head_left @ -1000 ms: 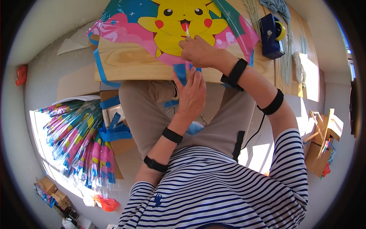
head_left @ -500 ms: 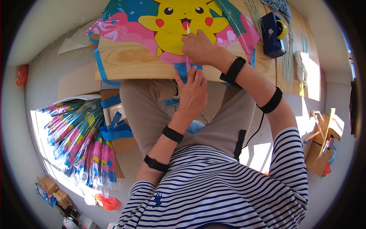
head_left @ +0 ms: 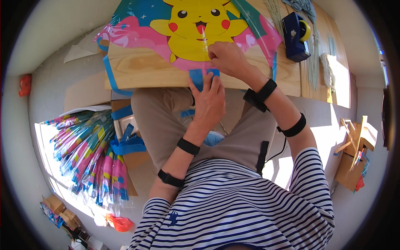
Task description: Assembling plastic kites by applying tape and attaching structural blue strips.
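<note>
right hand (head_left: 225, 57) pinching clear tape (head_left: 204, 39) on kite (head_left: 196, 33) | left hand (head_left: 208, 100) just below, pressing blue tab (head_left: 199, 75) flat | tape running straight away from both hands

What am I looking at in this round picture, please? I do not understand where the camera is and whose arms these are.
The camera sits on a person's head and looks down, so the picture is round and straight edges bend. The arms are that person's own, coming from a striped shirt with black bands on the forearms. No machine is here. On the wooden table lies a colourful plastic kite showing a yellow cartoon animal. The right hand presses on the kite near its lower point. The left hand touches a blue strip at the table edge. A blue tape dispenser stands on the right. On the floor to the left lies a bundle of wrapped kites.
</note>
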The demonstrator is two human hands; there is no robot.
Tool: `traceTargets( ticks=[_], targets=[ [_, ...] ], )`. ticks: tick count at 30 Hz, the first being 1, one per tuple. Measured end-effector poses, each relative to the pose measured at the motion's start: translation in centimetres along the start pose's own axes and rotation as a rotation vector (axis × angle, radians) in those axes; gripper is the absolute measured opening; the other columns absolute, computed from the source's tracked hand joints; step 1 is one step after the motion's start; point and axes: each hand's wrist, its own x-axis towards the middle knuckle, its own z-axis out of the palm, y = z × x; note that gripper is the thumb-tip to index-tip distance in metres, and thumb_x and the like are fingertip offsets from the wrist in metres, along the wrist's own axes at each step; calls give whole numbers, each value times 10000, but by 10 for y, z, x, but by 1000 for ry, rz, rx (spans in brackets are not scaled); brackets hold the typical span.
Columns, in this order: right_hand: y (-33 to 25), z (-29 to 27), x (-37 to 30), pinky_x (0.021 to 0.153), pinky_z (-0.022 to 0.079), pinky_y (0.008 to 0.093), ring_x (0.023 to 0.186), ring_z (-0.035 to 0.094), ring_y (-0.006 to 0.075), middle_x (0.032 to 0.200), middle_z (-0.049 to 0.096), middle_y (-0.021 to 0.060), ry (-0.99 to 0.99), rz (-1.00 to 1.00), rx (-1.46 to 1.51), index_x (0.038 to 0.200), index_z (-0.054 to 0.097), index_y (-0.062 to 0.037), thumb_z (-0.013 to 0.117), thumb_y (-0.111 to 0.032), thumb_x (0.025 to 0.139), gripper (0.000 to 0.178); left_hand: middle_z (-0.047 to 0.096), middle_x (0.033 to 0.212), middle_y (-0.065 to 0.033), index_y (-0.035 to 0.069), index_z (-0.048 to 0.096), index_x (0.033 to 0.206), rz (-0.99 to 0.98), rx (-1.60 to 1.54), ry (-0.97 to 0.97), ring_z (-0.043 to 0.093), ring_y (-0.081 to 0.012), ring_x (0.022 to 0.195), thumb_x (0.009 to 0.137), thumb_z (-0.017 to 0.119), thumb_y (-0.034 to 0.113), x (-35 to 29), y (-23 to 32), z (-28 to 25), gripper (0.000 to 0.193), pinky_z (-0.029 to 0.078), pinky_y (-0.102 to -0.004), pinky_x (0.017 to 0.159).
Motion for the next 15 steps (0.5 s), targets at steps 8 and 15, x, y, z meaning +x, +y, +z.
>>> traceTargets(
  ticks=[8,15],
  targets=[
    [13,29,1,658,502,438,769,664,327,769,684,131,-32,263,122,739,660,-39,747,-184,703,173,455,1310,-115,-6,570,1255,-5,-25,-29,402,-300,1351,670,788,177,0,1,-4,651,208,-764,1038],
    [15,36,-6,675,525,459,805,682,339,819,705,119,93,276,65,795,692,-85,722,-195,722,136,449,1307,-111,5,561,1244,-1,-23,-18,398,-300,1362,671,786,157,1,2,-3,634,206,-765,1036]
  ],
)
